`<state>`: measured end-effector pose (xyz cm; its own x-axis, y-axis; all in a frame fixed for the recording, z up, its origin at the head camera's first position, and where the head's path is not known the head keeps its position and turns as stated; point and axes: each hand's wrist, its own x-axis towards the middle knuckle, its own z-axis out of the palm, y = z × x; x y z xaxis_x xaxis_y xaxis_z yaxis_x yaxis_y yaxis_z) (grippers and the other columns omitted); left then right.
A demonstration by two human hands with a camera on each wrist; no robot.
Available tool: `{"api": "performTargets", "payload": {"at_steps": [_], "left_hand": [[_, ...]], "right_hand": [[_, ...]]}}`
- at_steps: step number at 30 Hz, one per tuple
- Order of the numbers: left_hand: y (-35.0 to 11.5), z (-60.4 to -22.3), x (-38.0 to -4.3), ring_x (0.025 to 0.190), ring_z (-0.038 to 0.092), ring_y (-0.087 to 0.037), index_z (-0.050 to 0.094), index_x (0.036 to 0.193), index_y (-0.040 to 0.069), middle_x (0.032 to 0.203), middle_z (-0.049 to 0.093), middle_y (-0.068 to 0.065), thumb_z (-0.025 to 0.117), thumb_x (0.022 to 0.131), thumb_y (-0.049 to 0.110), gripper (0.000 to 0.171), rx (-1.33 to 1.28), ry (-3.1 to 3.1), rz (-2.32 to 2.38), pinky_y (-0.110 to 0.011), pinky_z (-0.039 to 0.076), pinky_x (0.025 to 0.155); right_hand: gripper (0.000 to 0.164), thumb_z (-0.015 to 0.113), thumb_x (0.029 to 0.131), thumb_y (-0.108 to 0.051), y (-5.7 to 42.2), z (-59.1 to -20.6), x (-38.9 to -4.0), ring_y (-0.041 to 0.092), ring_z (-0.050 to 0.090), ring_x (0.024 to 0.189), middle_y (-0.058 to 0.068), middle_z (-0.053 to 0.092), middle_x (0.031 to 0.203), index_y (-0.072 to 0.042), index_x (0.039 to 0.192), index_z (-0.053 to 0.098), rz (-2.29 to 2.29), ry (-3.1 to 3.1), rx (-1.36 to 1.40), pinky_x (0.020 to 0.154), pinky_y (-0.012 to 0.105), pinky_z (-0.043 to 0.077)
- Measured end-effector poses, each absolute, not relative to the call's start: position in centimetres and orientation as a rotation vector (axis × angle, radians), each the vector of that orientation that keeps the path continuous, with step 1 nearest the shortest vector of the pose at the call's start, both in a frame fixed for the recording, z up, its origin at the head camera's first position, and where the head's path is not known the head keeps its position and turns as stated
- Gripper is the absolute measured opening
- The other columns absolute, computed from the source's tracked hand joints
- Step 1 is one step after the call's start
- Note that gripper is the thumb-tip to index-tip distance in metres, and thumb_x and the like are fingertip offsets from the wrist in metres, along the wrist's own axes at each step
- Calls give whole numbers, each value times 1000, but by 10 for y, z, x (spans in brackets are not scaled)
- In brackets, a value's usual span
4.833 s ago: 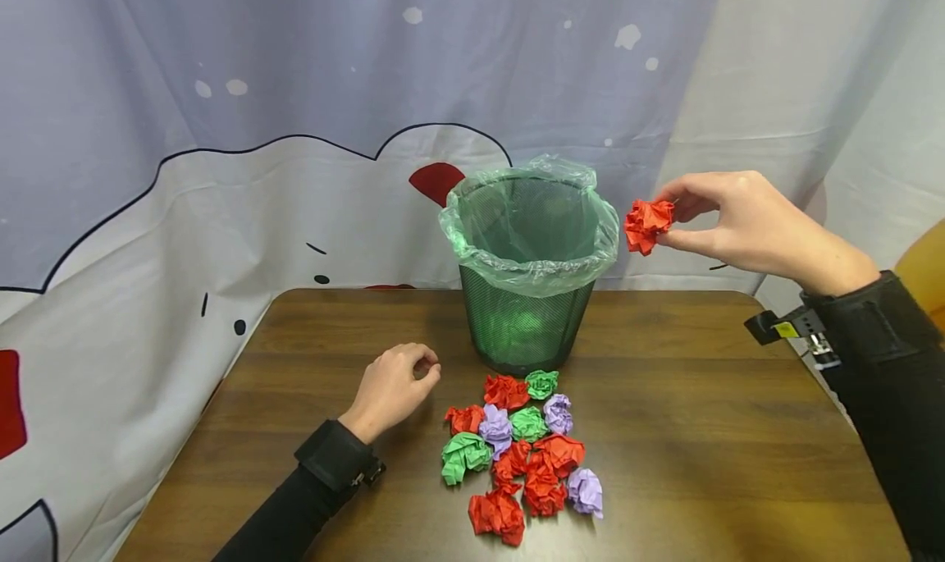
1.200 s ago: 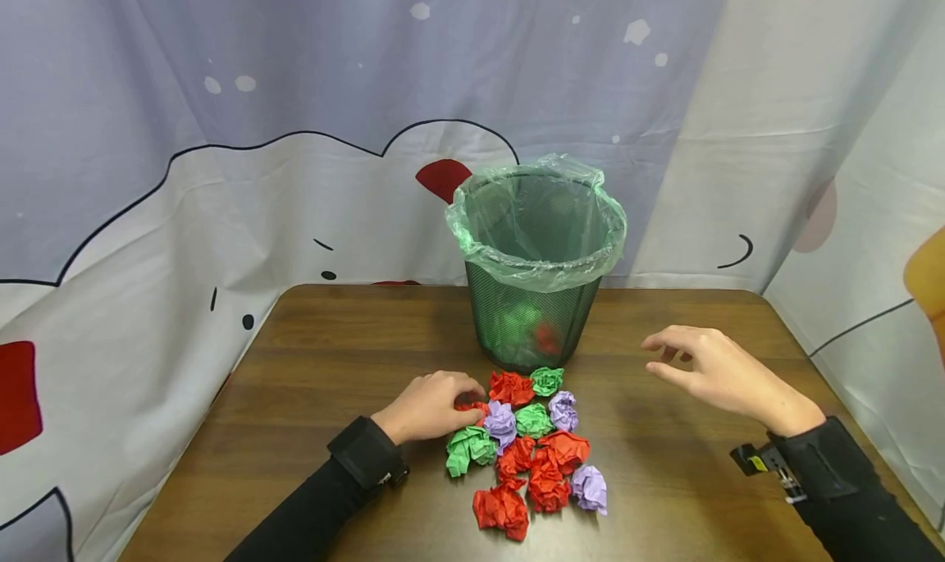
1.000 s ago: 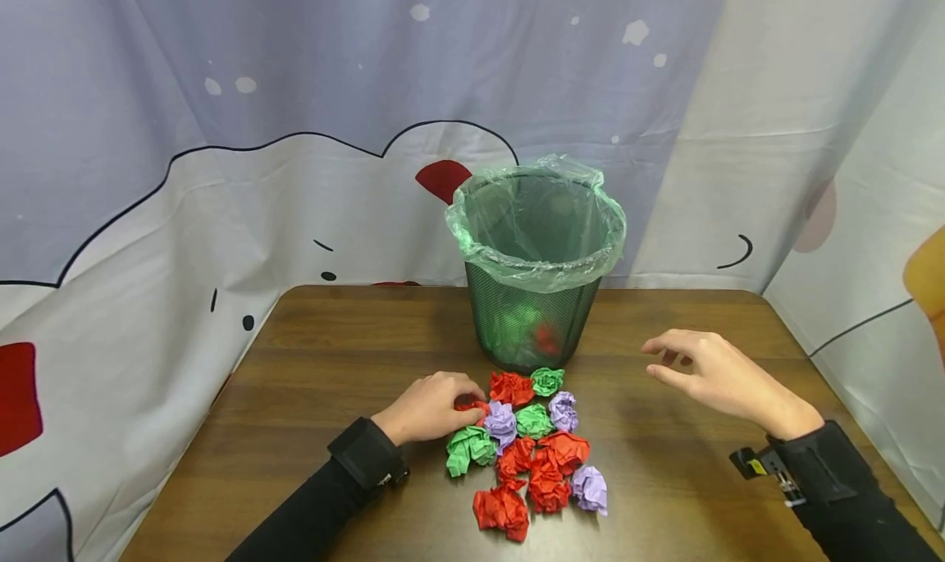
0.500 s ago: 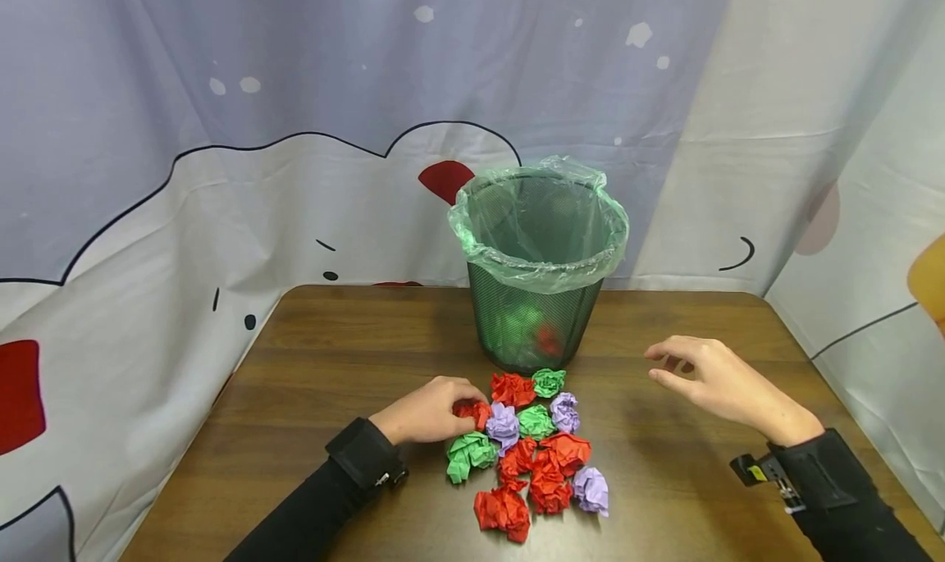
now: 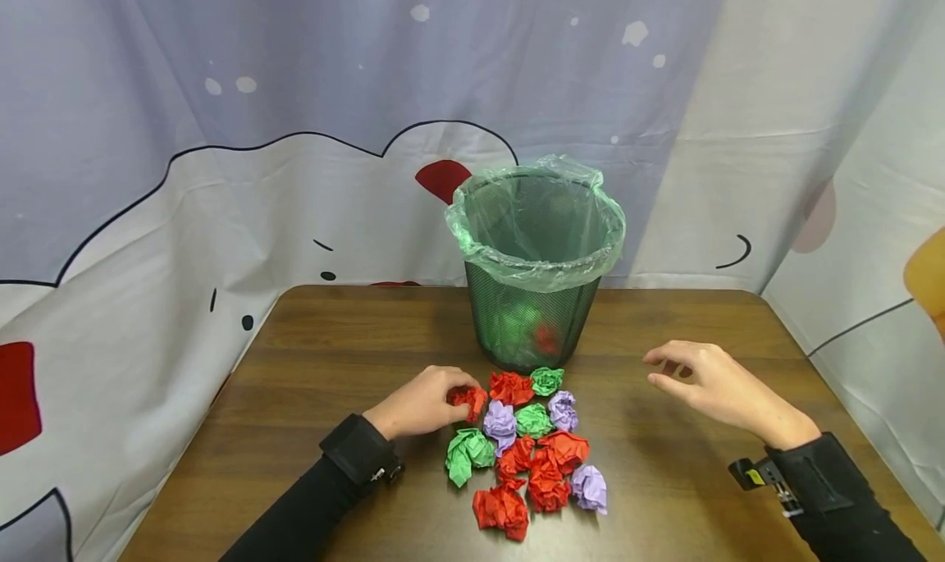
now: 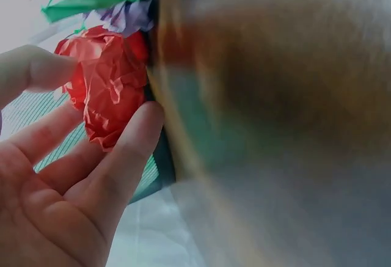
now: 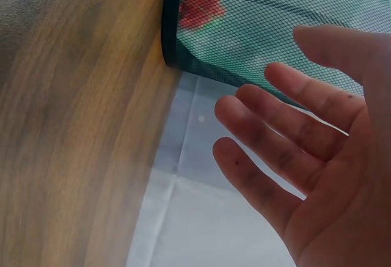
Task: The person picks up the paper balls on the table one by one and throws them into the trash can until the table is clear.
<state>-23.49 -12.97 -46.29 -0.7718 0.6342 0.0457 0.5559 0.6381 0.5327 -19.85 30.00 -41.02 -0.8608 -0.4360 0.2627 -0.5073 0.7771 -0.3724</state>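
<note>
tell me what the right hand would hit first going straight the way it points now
Probably the lower side of the mesh bin; the right hand points that way, though its height over the table is hard to judge.

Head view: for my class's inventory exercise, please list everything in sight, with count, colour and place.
Table: one, brown, lower half
Backdrop: count unclear, printed lavender and white, behind the table
Bin: one, dark mesh, on the table
Liner: one, sheer green, inside the bin, over its rim
Binned paper: count unclear, red and green, inside the bin
Held ball: one, red, left of the pile
Red balls: apparently five, in the pile
Green balls: three, in the pile
Purple balls: three, in the pile
Sleeves: two, black, on the arms
Left hand: one, gripping the held ball
Right hand: one, empty, right of the bin
</note>
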Motion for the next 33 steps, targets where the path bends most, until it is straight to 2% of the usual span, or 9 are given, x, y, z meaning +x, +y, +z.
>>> {"api": "performTargets", "payload": {"at_steps": [10,17,23,33], "left_hand": [[-135,-428,-251,87,60,-8,70,120,11,103,68,4,66,88,17,32,1056,2853,893,-26,51,78],[-135,-392,-260,92,62,-12,69,119,10,111,69,-1,63,90,17,31,1102,3027,1066,-32,54,81],[-132,-366,-266,84,60,-14,68,119,8,105,68,-3,57,91,14,31,1117,3206,1294,-32,53,74],[-130,-321,-276,83,62,-17,69,117,3,101,68,-8,58,90,12,30,1105,3379,1623,-32,52,72]], "right_hand": [[18,73,92,-21,303,-413,-196,-1,61,81,-10,70,97,-17,110,71,666,-2812,742,69,26,53],[17,73,93,-20,300,-416,-193,-2,61,82,-11,69,97,-17,110,72,684,-2803,767,70,27,54],[18,73,91,-18,303,-418,-193,-2,61,81,-6,71,98,-16,110,72,656,-2802,751,71,28,54],[17,73,92,-19,307,-419,-192,-3,60,81,-12,68,96,-17,109,72,636,-2803,742,71,27,54]]}}
